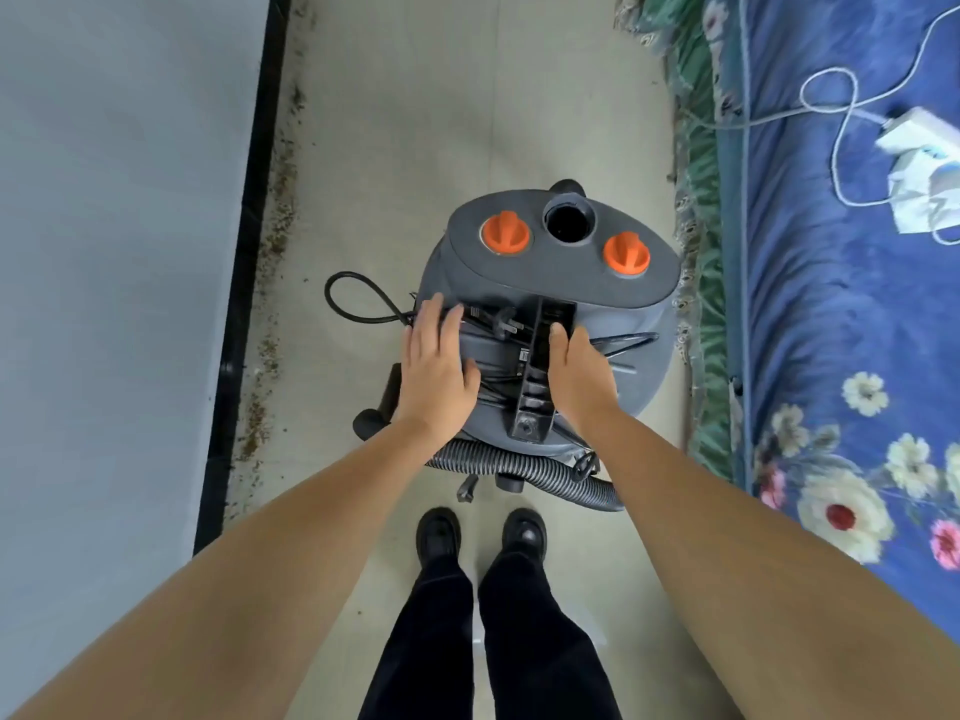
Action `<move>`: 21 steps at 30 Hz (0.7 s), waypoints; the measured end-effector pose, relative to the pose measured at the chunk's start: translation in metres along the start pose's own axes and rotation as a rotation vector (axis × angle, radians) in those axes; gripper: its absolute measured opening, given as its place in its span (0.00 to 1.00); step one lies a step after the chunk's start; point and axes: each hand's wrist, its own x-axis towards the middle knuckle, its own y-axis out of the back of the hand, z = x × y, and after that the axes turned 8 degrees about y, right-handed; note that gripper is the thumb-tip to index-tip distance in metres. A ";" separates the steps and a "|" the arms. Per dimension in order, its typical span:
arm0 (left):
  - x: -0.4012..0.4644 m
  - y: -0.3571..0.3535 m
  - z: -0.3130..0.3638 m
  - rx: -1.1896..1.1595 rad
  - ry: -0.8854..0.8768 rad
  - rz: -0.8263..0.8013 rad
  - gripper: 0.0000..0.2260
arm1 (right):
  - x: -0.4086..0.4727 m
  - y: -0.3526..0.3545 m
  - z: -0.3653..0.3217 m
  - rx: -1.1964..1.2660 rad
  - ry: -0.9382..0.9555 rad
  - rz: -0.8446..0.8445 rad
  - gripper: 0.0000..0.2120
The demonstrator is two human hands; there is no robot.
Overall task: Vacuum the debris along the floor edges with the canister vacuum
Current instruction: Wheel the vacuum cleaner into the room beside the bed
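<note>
Both my hands on the canister vacuum (pixel 545 304)

Left hand (pixel 434 371) lies flat, fingers spread, over the wound cord (pixel 358 304); right hand (pixel 582 371) at the handle (pixel 540 366), fingertips hidden, grip unclear.

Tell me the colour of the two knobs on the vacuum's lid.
Orange, both knobs, set in the grey vacuum lid; seen in the head view.

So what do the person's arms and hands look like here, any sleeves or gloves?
Both arms are bare up to the frame edge: no sleeves show. The left hand and right hand wear no gloves, and no rings, watch or markings are visible.
</note>
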 end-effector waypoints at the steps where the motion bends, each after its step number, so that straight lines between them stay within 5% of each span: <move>1: -0.003 0.006 0.002 -0.123 0.135 0.064 0.27 | -0.002 0.003 0.001 0.076 0.010 -0.037 0.16; 4: 0.000 0.014 0.009 -0.537 0.685 0.026 0.25 | -0.008 0.017 0.006 0.159 0.082 -0.112 0.19; 6: 0.004 0.017 0.016 -0.720 0.856 -0.130 0.14 | -0.012 0.026 0.014 0.104 0.127 -0.174 0.19; 10: 0.005 0.022 0.030 -0.887 0.970 -0.221 0.11 | -0.021 0.048 0.037 0.095 0.103 -0.259 0.13; 13: 0.005 0.021 0.038 -0.941 1.009 -0.271 0.09 | -0.024 0.058 0.044 0.010 0.109 -0.365 0.22; 21: 0.006 -0.001 0.072 -0.831 0.931 -0.508 0.06 | -0.022 0.062 0.050 -0.263 0.086 -0.264 0.24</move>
